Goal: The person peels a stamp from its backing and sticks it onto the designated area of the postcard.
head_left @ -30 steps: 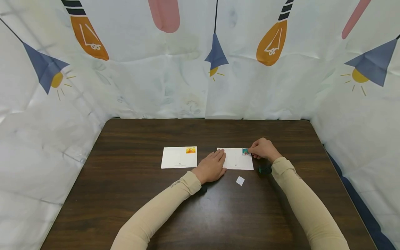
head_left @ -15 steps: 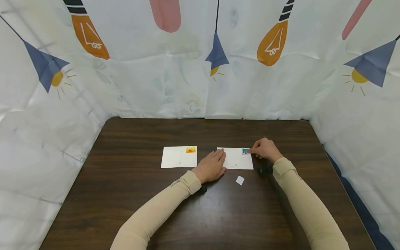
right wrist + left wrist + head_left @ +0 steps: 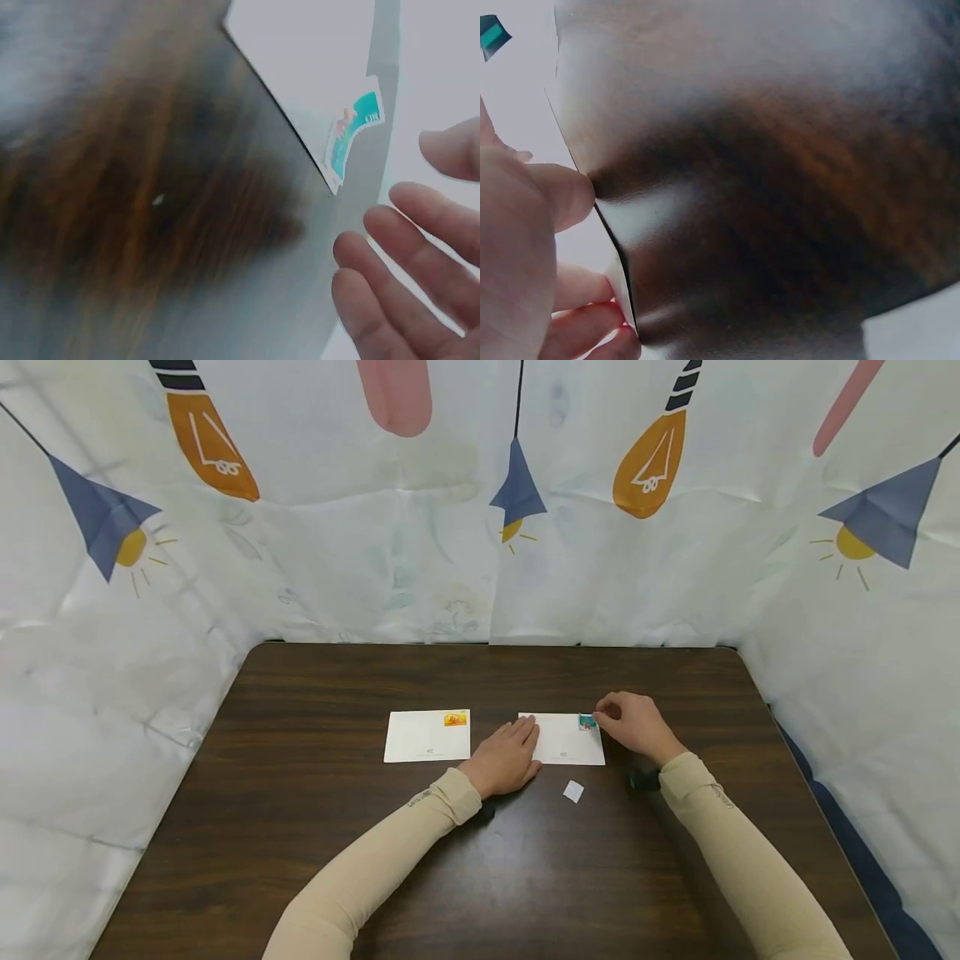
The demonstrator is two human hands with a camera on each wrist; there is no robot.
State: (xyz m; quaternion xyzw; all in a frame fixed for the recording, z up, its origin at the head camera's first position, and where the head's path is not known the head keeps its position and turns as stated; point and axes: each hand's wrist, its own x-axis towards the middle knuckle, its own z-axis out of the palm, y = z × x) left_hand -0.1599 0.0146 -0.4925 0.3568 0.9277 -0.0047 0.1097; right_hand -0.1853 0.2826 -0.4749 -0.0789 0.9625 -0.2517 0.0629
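Note:
A white envelope [image 3: 566, 745] lies right of centre, with a teal postage stamp [image 3: 587, 722] at its upper right corner. My left hand [image 3: 504, 758] rests flat on the envelope's left edge; in the left wrist view its fingers [image 3: 574, 196] lie along that edge. Beside the stamp hovers my right hand [image 3: 633, 725], its thumb and fingers apart and nothing between them in the right wrist view, where the stamp [image 3: 356, 131] lies clear of the fingertips. To the left lies a second white envelope [image 3: 423, 739] bearing a yellow-orange stamp [image 3: 455, 719].
Nearer to me, a small white paper square [image 3: 573, 791] lies on the dark wooden table [image 3: 495, 877]. A white curtain [image 3: 337, 568] printed with lamps and bulbs surrounds the table's back and sides.
My right hand's fingers have come off the stamp and spread, and the hand has shifted slightly to the right. The left hand stays on the envelope.

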